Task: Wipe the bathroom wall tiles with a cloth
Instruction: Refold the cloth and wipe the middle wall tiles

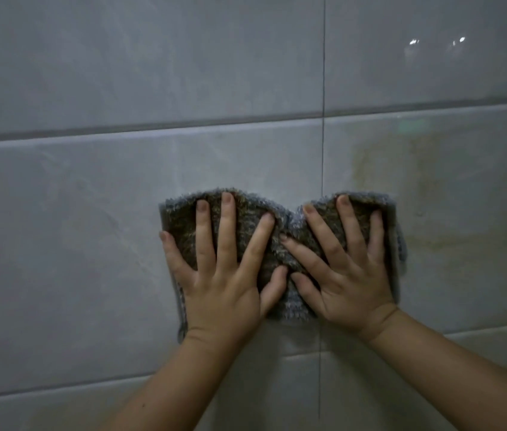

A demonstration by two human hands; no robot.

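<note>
Much of the cloth under 2 spread hands; both forearms cut off at the bottom edge.

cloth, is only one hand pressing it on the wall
No, the left hand and right hand both press the cloth flat.

Dim, bluish-grey light; two small glare spots sit on the glossy wall tiles upper right. Grout lines bow from wide-angle distortion; detail is soft and grainy.

Bathroom, glossy grey wall tiles, grout lines
</note>
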